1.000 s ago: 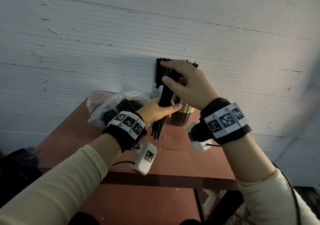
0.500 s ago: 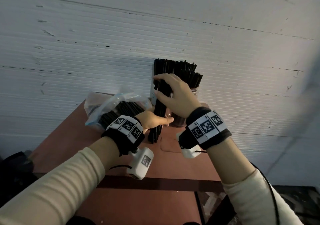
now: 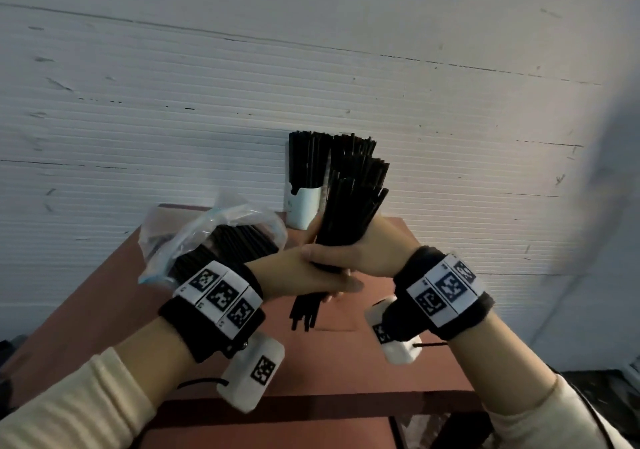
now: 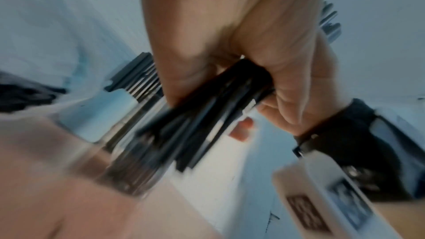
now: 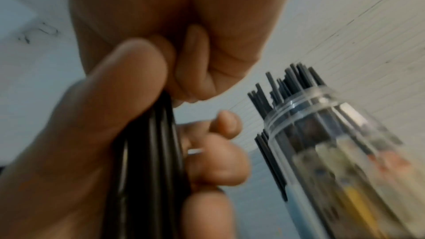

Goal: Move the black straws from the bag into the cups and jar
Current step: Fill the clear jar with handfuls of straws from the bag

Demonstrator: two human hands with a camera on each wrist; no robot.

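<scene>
Both hands hold one thick bundle of black straws (image 3: pixel 351 206) upright and tilted above the table. My left hand (image 3: pixel 304 275) grips it low down, and its lower ends stick out below. My right hand (image 3: pixel 369 251) wraps round it just above, touching the left. In the left wrist view the bundle (image 4: pixel 218 106) sits in the fist beside the clear jar (image 4: pixel 128 152), which holds straws. The right wrist view shows the jar (image 5: pixel 345 143) to the right of the gripped bundle (image 5: pixel 147 152). A white cup (image 3: pixel 302 208) full of straws stands behind. The plastic bag (image 3: pixel 207 230) with more straws lies left.
The red-brown table (image 3: pixel 398 362) stands against a white ribbed wall (image 3: pixel 311 67). Its front edge is near my wrists and its right edge is close to my right wrist. Bare tabletop lies in front of the hands. In the head view the bundle hides the jar.
My right hand slid from the top of the bundle down to just above my left hand. The straw tops now fan out uncovered.
</scene>
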